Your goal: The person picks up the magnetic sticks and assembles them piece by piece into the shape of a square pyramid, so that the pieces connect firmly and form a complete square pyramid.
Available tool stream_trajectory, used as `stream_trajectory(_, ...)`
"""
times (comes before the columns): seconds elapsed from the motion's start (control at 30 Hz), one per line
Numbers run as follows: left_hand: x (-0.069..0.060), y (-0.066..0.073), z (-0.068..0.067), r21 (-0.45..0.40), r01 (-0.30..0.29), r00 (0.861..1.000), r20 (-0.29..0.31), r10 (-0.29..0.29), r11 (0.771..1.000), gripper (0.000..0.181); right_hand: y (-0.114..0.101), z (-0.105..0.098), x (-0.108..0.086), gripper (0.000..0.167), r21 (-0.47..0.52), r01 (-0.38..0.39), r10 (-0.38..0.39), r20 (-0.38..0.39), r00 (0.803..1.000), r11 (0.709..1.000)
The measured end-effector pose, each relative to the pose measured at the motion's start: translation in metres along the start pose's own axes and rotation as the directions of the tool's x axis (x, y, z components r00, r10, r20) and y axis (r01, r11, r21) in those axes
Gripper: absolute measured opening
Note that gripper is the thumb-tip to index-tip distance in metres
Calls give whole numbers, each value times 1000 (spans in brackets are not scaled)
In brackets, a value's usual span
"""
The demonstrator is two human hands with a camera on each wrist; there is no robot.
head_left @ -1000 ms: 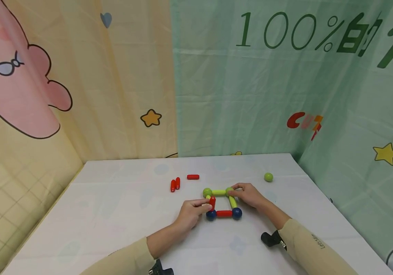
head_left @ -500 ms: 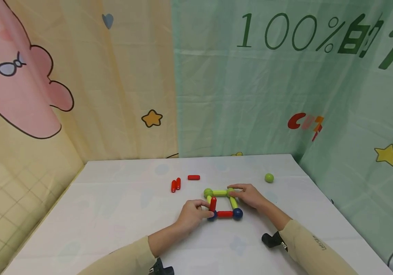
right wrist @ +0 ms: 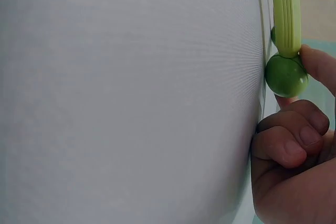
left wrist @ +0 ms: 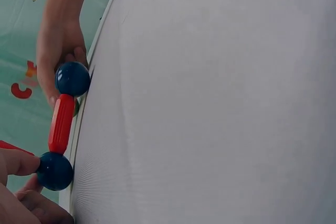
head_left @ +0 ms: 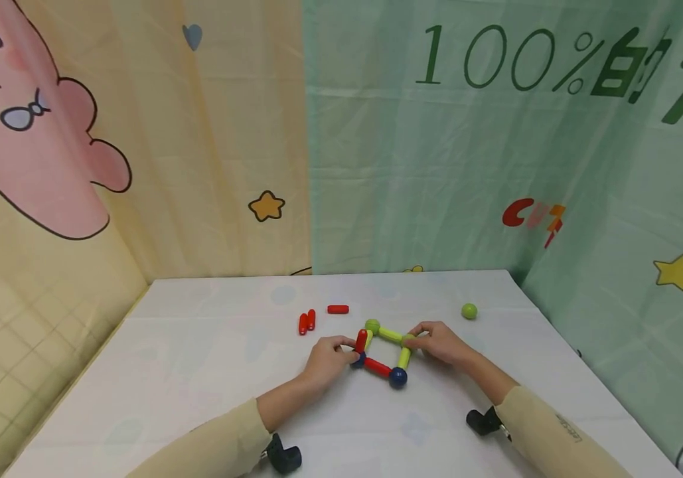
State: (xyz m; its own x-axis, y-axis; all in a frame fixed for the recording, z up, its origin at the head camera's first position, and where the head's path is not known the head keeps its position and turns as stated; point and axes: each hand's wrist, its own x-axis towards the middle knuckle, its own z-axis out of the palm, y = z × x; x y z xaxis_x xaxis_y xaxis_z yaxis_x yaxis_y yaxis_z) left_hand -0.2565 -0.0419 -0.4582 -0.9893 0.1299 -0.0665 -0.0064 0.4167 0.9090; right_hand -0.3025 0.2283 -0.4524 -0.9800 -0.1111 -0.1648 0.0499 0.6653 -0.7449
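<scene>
A four-sided frame of rods and balls lies on the table, with green rods (head_left: 390, 335), a red rod (head_left: 378, 367) and a blue ball (head_left: 397, 378) at its near corner. My left hand (head_left: 324, 364) pinches the left blue ball (left wrist: 55, 171), from which a second red rod (head_left: 362, 341) stands up. On the right, my right hand (head_left: 441, 343) pinches the green ball (right wrist: 286, 74) at the frame's right corner between thumb and finger, its other fingers curled. The far green ball (head_left: 372, 325) is touched by neither hand.
Two loose red rods (head_left: 303, 324) lie side by side left of the frame, and another red rod (head_left: 338, 309) lies behind it. A loose green ball (head_left: 469, 311) sits at the back right of the white table (head_left: 210, 372).
The frame has turned, its left blue ball going back and left while the other blue ball came nearer. My left hand has shifted from the upright red rod down to the ball below it.
</scene>
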Motion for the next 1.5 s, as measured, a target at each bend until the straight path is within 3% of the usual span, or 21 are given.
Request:
stream_trajectory(0.33, 19, 3, 4, 3, 24, 1000, -19, -24, 1000, 28, 1, -5, -22, 30, -53, 4, -3, 27, 1000, 999)
stream_trajectory(0.67, 43, 8, 9, -54, 48, 999, -3, -48, 997, 28, 0, 3, -38, 37, -76, -1, 3, 27, 1000, 997)
stream_trajectory(0.93, 58, 7, 12, -104, 14, 1000, 10, -13, 995, 27, -4, 6, -44, 37, -111, 50, -46, 31, 998, 993)
stream_trajectory(1.1, 60, 5, 10, -115, 36, 999, 36, -32, 993, 26, -6, -1, -36, 38, -143, 52, -54, -13, 998, 988)
stream_trajectory(1.27, 61, 4, 9, -125, 43, 998, 48, -37, 991, 26, -8, -2, -12, 38, -55, 33, -38, -93, 995, 998)
stream_trajectory(1.4, 61, 3, 9, -130, 42, 998, 48, -36, 991, 26, -8, 0, 4, 51, -13, 34, -35, -75, 997, 999)
stream_trajectory(1.5, 61, 4, 9, -135, 45, 998, 42, -40, 990, 25, -6, 1, 11, 51, 9, 40, -40, -43, 998, 999)
